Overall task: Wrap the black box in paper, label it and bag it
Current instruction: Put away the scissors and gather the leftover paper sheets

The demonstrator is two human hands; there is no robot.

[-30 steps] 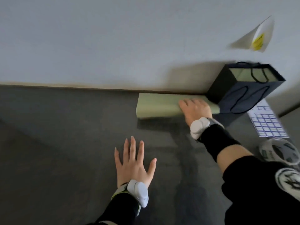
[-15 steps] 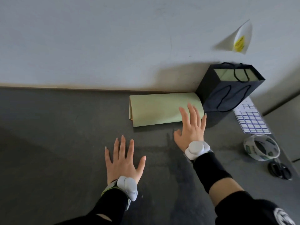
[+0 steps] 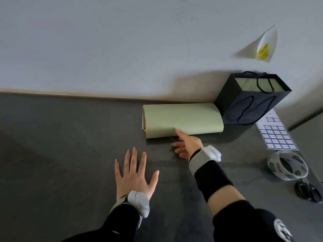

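The left hand lies flat on the desk, palm down, fingers straight and spread, grasping nothing. It sits near the front edge, well apart from the paper.

The right hand is turned on its side just in front of the green paper. The thumb points up at the paper's near edge and the fingers reach leftward, low over the desk. The fingers are loose and released, with nothing held between them. The fingertips are blurred, so the thumb appears to touch the paper's edge, but contact cannot be confirmed.

The green paper is a folded sheet lying flat at the back of the desk, its far edge along the wall and its right end against the black bag. The bag stands upright and open-topped, cord handles hanging.

The label sheet, printed with blue-outlined rectangles, lies flat just right of the bag. A tape roll sits nearer the front, with scissors beside it at the right edge of view.

Each wrist carries a grey band with a white unit. A white slip with a yellow mark is on the wall above the bag.
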